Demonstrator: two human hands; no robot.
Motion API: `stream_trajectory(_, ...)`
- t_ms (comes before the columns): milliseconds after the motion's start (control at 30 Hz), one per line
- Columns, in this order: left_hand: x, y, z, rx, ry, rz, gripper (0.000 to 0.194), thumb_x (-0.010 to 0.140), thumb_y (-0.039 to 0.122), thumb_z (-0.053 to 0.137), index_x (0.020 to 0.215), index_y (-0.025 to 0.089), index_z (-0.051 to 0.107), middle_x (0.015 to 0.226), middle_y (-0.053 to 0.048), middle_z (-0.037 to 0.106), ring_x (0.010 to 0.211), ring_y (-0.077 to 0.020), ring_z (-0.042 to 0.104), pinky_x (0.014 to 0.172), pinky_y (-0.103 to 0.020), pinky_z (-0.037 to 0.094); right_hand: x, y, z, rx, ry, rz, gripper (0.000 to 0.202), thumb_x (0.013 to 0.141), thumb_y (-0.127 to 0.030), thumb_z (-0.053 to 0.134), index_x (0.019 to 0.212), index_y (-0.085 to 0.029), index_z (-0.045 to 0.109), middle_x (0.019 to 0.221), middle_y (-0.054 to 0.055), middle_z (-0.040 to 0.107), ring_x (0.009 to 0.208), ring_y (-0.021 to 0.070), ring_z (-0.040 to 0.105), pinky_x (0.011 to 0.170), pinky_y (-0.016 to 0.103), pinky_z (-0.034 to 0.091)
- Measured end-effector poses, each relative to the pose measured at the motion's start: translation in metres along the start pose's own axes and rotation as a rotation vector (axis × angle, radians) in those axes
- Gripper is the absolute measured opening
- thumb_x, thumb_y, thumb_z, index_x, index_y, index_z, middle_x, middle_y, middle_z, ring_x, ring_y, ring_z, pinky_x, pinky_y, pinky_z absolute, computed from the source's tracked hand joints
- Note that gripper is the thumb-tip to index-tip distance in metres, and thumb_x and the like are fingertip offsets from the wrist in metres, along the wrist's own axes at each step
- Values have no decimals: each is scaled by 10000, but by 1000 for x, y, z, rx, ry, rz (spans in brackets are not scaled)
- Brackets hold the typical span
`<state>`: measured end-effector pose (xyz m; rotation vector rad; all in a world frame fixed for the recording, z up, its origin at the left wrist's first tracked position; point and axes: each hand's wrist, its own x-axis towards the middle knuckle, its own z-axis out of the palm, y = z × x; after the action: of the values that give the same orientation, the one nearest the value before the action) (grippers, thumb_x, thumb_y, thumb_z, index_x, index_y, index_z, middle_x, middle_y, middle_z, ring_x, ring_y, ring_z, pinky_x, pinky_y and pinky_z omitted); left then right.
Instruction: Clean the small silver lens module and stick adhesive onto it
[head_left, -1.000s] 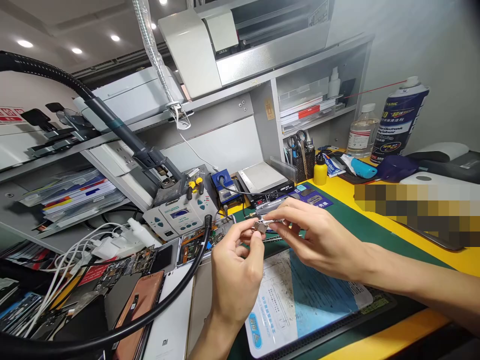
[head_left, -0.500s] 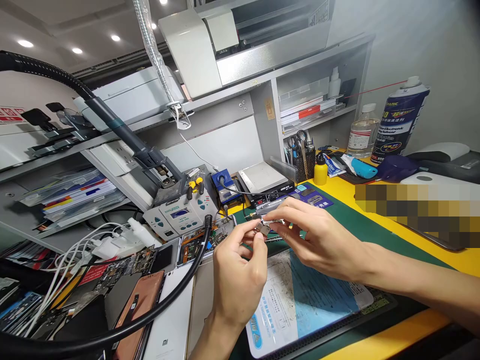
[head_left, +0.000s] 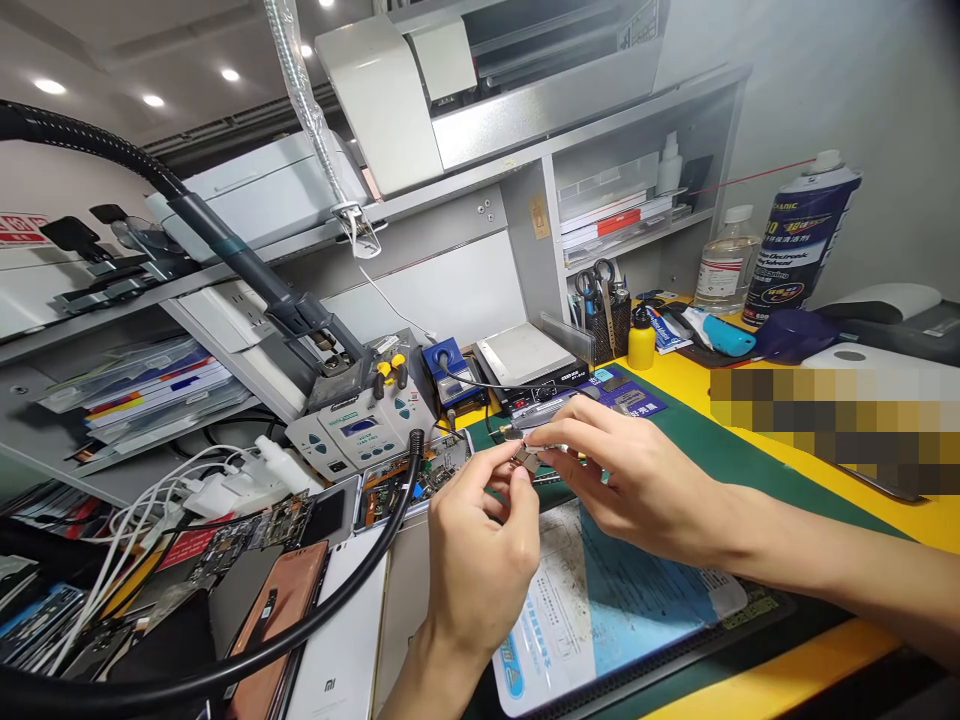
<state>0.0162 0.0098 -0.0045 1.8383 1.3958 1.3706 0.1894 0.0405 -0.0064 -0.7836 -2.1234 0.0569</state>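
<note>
A small circuit board point(head_left: 531, 459) with a square metal-grey face is up in the air over the work surface, largely covered by fingers. My left hand point(head_left: 484, 540) pinches it from the left between thumb and fingers. From the right, the thumb and fingertips of my right hand point(head_left: 637, 475) close on its upper right side, where a thin whitish edge shows. Both sets of fingertips nearly meet. Below them lies a blue and white printed pad point(head_left: 600, 600) on a green mat point(head_left: 720, 450).
A black hose point(head_left: 315, 625) curves across the left front, over a white phone point(head_left: 341, 640). Behind my hands stand a rework station point(head_left: 367, 425) and a tray of boards point(head_left: 375, 505). At the back right are a yellow bottle point(head_left: 641, 345) and a spray can point(head_left: 802, 240).
My left hand has shifted very slightly right, and its thumb tip covers a little more of the small circuit board. My right hand stays almost where it was.
</note>
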Motion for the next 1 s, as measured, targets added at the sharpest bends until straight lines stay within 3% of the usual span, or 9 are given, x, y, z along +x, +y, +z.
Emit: stream_trajectory(1000,-1,0,1,97,24,134,209,890,183,588,1062,178,707,864,-26,717,652,-114,644,567,-193,526,2,-5,1,48,68,27,182,950,-151,533,1088,-146,652,904,94,649,757,184,615,643,309,511)
